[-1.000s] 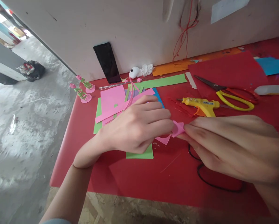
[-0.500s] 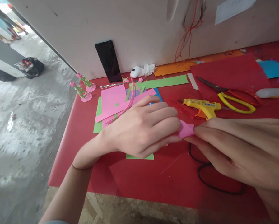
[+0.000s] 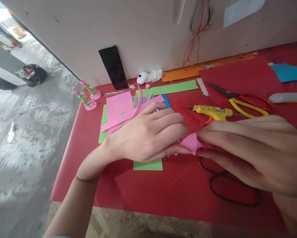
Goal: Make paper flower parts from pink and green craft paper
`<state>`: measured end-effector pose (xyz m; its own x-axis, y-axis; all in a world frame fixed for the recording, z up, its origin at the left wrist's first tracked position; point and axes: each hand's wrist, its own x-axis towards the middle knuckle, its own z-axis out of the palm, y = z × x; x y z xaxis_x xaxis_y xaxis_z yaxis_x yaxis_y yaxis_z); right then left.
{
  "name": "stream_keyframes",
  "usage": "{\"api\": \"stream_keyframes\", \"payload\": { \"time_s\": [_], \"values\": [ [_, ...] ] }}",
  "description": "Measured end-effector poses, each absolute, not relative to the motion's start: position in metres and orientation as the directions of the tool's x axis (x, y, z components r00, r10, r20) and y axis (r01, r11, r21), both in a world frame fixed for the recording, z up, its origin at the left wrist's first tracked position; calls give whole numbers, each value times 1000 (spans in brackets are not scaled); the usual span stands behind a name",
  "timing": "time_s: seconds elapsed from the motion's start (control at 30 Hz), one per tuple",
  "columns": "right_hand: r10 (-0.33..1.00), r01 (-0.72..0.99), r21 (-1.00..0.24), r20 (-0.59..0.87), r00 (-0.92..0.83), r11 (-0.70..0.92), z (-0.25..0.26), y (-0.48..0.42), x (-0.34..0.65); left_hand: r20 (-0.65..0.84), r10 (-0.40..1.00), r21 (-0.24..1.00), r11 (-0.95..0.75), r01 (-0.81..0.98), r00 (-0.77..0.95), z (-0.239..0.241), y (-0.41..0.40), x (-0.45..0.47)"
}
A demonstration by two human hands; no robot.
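Between my two hands is a small pink folded paper star (image 3: 190,142), its points showing on the right side. My left hand (image 3: 148,135) is closed, pinching the star's left side between thumb and curled fingers. At the star's right edge, the thumb and forefinger of my right hand (image 3: 245,148) close around its points with a narrow gap showing. Under and behind my left hand lie pink paper sheets (image 3: 118,107) and strips. A green paper piece (image 3: 148,166) sticks out below that hand.
A yellow glue gun (image 3: 213,112) and scissors (image 3: 237,99) lie beyond my right hand. A black cord (image 3: 234,200) loops on the red table (image 3: 148,195). Two small paper flower stands (image 3: 90,105) occupy the left edge. A phone (image 3: 113,67) leans on the wall.
The paper star has shifted slightly left and turned, showing more of its points. My right hand has moved left with it, and its thumb and forefinger have parted a little.
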<state>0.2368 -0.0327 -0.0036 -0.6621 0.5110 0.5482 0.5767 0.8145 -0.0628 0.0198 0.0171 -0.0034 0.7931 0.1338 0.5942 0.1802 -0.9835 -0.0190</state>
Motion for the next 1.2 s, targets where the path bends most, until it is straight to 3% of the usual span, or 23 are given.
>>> {"api": "stream_keyframes", "payload": {
  "time_s": [0.2,0.33,0.43,0.87,1.2],
  "values": [
    [462,547,-26,570,-679,837,-4,-37,233,573,117,-79,-977,197,811,-2,16,20],
    [468,570,-14,588,-660,821,-3,-39,234,650,145,-141,-941,306,746,-1,13,20],
    [495,607,-5,584,-643,795,-3,-40,234,683,150,-121,-942,314,715,-2,11,20],
    [518,630,19,551,-654,776,-3,-35,232,559,180,-56,-966,254,809,1,11,16],
    [470,570,17,546,-693,822,-4,-33,234,554,138,100,-990,99,821,-5,20,16]
  ]
}}
